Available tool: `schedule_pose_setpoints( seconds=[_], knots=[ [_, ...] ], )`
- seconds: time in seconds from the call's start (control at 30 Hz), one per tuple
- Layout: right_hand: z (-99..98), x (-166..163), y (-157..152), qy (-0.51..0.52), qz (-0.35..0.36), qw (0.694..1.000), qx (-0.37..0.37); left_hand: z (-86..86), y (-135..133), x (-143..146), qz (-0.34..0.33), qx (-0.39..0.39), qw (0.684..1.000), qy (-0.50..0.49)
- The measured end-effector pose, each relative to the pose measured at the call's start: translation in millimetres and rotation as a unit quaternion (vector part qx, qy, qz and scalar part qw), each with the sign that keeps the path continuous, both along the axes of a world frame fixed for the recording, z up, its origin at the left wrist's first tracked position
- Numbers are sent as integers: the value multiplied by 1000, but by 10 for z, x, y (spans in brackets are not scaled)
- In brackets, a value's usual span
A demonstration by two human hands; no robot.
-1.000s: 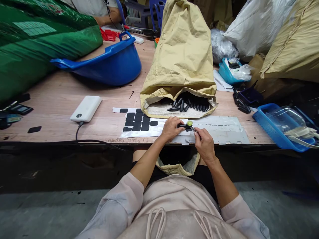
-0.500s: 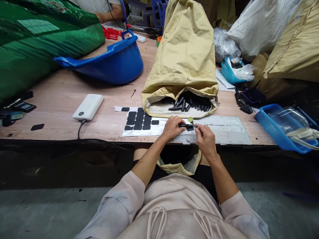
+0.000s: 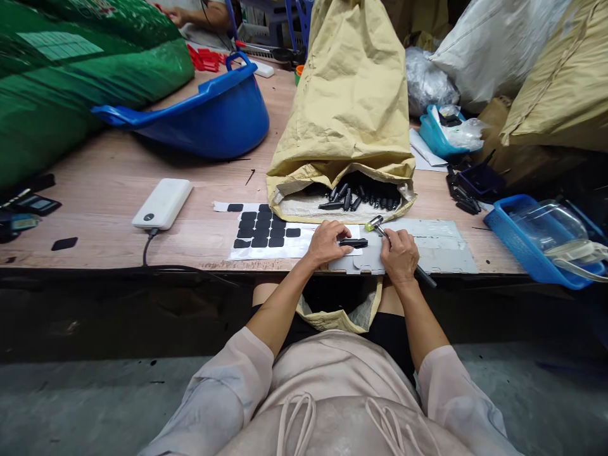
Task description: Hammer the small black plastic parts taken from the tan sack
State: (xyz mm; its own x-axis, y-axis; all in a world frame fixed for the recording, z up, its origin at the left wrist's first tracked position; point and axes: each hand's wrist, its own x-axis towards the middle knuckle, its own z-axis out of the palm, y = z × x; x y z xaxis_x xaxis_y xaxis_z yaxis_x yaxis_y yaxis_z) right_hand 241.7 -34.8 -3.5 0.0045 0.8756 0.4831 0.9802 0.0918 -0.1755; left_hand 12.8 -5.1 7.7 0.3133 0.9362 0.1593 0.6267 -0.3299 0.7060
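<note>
My left hand [image 3: 327, 243] has its thumb and fingers closed about the left end of a slim black plastic piece [image 3: 355, 242], which lies level at the grey board. In my right hand [image 3: 400, 254] is a small hammer [image 3: 377, 223], gripped along its handle. Its metal head has a yellow-green face and sits just above and right of the black piece, apart from it. The dark handle end sticks out below my right hand. Under the work lie a white sheet with black stickers [image 3: 261, 228] and a flat grey board [image 3: 437, 247].
Behind my hands a beige sack [image 3: 351, 107] opens toward me, with several black pieces inside. Another sack mouth [image 3: 332, 318] gapes at my lap. A blue basin [image 3: 209, 120], white power bank [image 3: 163, 204] and blue basket [image 3: 527, 247] stand around. Another person's arm [image 3: 209, 16] shows far back.
My right hand has shifted right and the hammer head has turned sideways, away from the black piece. More of the handle shows. My left hand stays at the black piece.
</note>
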Motion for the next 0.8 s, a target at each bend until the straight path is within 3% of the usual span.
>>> schedule_pose_setpoints(
  seconds=[0.17, 0.27, 0.4, 0.5, 0.57, 0.67, 0.73, 0.8],
  knots=[
    [11, -19, -4, -16, -2, 1000, 2, 18, 12, 11, -4, 11, 1000, 29],
    [5, -17, -3, -14, -5, 1000, -1, 76, -159, 22, -21, 54, 998, 22],
    [-1, -21, -8, -10, -7, 1000, -12, 70, -675, 52, -182, 74, 980, -30],
    [4, -29, -8, -10, -10, 1000, -14, -130, -1024, 61, -259, 8, 966, 0],
    [9, -35, -8, -7, -10, 1000, -15, -334, -1134, 47, -218, -51, 973, 60],
    [10, -39, -9, -3, -8, 1000, -18, -586, -1138, -3, -103, -152, 968, 173],
    [5, -36, -9, -6, -11, 1000, -13, -619, -1106, -37, -67, -194, 953, 222],
    [-3, -32, -9, -13, -12, 1000, -4, -512, -1081, -59, -95, -192, 954, 210]
  ],
)
